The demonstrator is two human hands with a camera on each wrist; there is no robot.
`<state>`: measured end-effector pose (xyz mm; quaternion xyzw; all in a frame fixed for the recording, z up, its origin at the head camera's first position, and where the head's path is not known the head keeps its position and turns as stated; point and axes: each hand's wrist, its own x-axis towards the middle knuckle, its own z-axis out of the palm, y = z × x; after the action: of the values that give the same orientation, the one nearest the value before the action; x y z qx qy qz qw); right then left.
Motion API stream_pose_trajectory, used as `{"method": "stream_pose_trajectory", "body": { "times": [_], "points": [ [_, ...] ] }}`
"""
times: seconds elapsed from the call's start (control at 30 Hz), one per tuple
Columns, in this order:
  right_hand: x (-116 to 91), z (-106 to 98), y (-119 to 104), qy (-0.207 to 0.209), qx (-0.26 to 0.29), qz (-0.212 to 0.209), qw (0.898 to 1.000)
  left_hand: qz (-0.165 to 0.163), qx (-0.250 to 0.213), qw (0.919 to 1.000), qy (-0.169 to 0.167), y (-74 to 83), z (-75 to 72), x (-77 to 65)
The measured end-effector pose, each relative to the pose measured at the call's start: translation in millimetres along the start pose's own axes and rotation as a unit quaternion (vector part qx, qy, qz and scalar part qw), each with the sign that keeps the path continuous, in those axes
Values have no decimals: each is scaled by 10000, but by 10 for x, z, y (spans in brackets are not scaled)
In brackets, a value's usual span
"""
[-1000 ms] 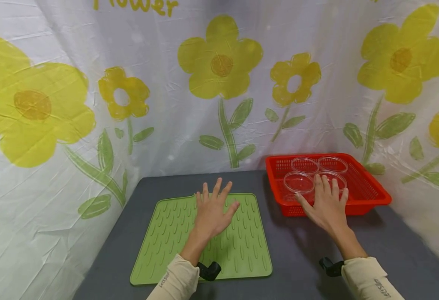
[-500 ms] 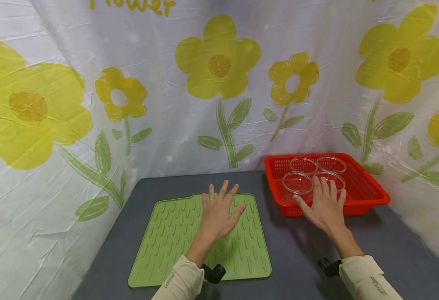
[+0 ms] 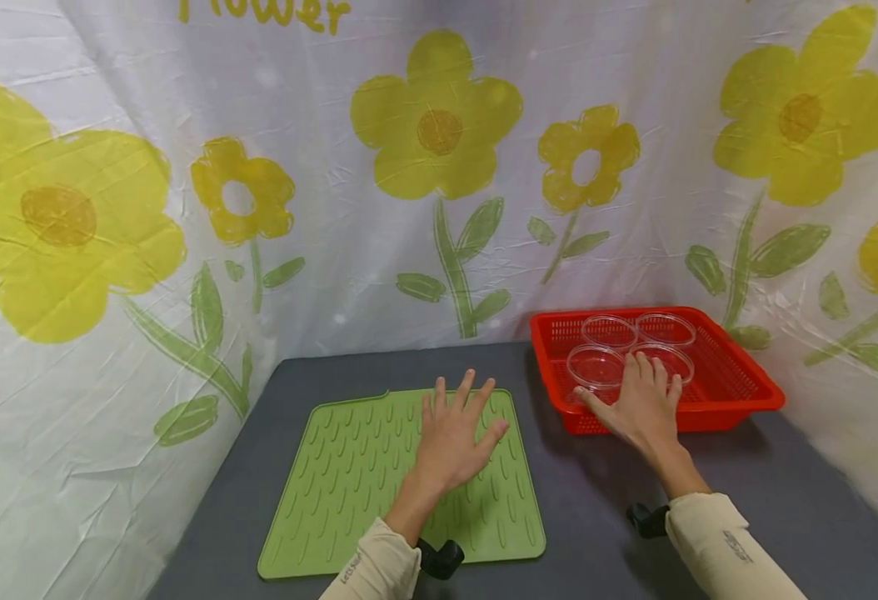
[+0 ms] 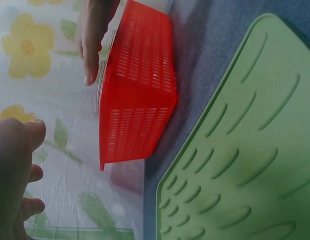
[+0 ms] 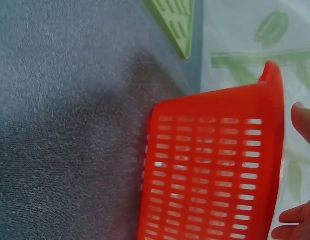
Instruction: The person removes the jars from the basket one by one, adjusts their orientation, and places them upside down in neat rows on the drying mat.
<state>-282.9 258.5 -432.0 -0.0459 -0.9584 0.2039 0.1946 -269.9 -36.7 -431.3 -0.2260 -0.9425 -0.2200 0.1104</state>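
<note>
Left hand point(image 3: 454, 442) and right hand point(image 3: 641, 410) spread, the right seemingly poised for dishes point(image 3: 596, 367) near the tabletop's point(image 3: 577, 525) back edge; pinching needed.

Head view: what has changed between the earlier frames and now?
The left hand has shifted rightward above the green mat, toward the red basket; the right hand has moved slightly left. No grasp or release shows. The red basket, its clear dishes and the green mat stayed put.

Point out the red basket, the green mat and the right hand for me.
Red basket point(image 5: 210, 167): right wrist view, on its slotted wall.
Green mat point(image 3: 360, 483): head view, on its bare ridged top.
Right hand point(image 3: 640, 410): head view, on the back of the hand.
</note>
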Motion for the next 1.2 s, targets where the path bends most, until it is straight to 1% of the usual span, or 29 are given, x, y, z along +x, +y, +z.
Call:
{"method": "stream_pose_trajectory", "body": {
  "times": [0.2, 0.43, 0.6, 0.67, 0.83, 0.9, 1.2],
  "points": [
    [76, 63, 29, 102, -43, 82, 9999, 46, 95, 9999, 4, 19, 19, -9],
    [126, 107, 57, -26, -50, 111, 9999, 38, 22, 10000, -23, 2, 7, -51],
    [198, 100, 53, -97, -222, 77, 9997, 40, 7, 10000, 20, -16, 2, -71],
    [229, 97, 55, -181, -297, 102, 9993, 46, 19, 10000, 35, -20, 4, -77],
    [265, 74, 54, -538, -386, 197, 9976, 55, -2, 10000, 73, -17, 21, -88],
    [265, 71, 53, -590, -389, 219, 9973, 72, -24, 9999, 93, -18, 26, -91],
    [259, 115, 63, -205, -250, 86, 9994, 78, -34, 9999, 136, -36, 19, -96]
  ]
}}
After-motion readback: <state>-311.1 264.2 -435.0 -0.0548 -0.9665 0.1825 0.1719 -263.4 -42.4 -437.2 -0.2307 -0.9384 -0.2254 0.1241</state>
